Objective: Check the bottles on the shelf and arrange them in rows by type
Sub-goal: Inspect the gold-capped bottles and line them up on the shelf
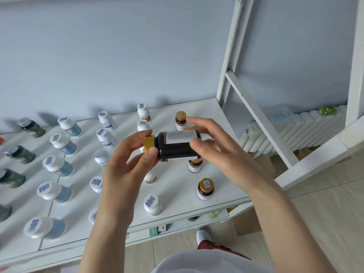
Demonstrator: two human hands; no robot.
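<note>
**A:** A pale blue wall (pixel 118 46) behind, a white shelf (pixel 177 194) in front, bottles standing on it in columns by type. Where is the one being checked?

**B:** Up off the shelf, lying sideways in the air between both hands. It's the dark bottle (pixel 177 148), label up, with its gold cap (pixel 149 143) pointing left. The left grip (pixel 126 164) pinches the cap end, thumb on the near side and fingertips behind. The right grip (pixel 222 154) is curled round the base end.

**A:** What worries you?

**B:** It hangs right over its own column, the gold-capped bottles (pixel 205 189). One of them stands just beneath it, partly hidden. If either pinch slackens while the label is being read, I judge it would drop onto that one and tip it into its neighbours.

**A:** And the cap?

**B:** The left side holds largely by the cap, so a twist there could loosen it. I cannot tell whether it is tight.

**A:** Anything else?

**B:** The left forearm (pixel 106 223) crosses above the white-capped bottles (pixel 151 204). Setting the bottle down carelessly could sweep one off the front edge onto the floor (pixel 325 194).
</note>
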